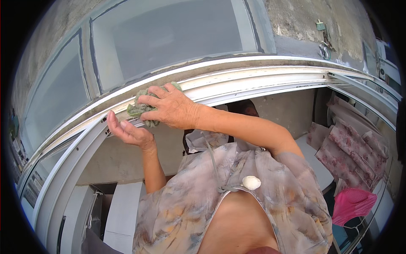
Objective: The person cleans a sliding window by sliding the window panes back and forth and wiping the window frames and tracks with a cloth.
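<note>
My right hand [169, 106] grips a crumpled green-grey cloth [139, 107] and rests with it on the white window frame's bottom track [241, 83]. Some of the cloth bulges out to the left of my fingers and above them. Just to the left, my left hand [130, 131] is turned palm up with its fingers slightly curled, nothing in it. Its fingertips are by the end of a white sliding sash [76, 149], beside the track; whether they touch it I cannot tell.
Outside the sill are a large glass pane [177, 38] and a rough concrete wall [298, 19]. Indoors at the right hang floral fabric [355, 149] and a pink pleated item [352, 204]. White panels [123, 216] stand at the lower left.
</note>
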Demonstrator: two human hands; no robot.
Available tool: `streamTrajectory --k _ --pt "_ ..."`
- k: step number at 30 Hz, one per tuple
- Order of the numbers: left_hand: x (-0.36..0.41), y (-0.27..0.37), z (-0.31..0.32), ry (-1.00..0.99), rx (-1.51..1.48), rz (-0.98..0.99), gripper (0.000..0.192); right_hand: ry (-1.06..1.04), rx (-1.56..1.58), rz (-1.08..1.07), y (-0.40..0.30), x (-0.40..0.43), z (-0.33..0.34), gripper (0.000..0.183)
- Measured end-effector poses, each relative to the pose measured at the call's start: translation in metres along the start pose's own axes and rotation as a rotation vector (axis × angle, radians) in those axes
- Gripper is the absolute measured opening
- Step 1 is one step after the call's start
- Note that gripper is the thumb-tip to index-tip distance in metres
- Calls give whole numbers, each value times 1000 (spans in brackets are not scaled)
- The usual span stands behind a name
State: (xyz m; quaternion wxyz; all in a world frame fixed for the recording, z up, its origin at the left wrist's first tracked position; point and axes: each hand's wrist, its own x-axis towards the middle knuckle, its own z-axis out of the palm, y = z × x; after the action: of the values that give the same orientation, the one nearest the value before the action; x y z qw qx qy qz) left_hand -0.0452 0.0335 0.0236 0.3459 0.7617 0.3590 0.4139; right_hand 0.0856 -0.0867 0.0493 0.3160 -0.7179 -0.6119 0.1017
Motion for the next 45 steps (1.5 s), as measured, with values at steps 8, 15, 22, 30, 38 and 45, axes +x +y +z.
streamTrajectory --k 8,15,22,30,38,45 --pt "12 5 11 58 158 -12 37 80 -153 347 74 -149 -132 38" --pt "11 3 27 129 179 -88 36 144 -515 671 183 -335 -259 35" --pt "6 -4 36 254 178 -30 33 196 -982 1065 213 -333 -239 38" --pt "11 -2 34 283 259 4 30 201 -500 834 86 -148 -128 49" --pt "6 2 45 263 258 -33 31 262 780 365 22 14 -41 33" --pt "10 -4 24 265 418 34 31 135 194 87 31 -31 -54 30"
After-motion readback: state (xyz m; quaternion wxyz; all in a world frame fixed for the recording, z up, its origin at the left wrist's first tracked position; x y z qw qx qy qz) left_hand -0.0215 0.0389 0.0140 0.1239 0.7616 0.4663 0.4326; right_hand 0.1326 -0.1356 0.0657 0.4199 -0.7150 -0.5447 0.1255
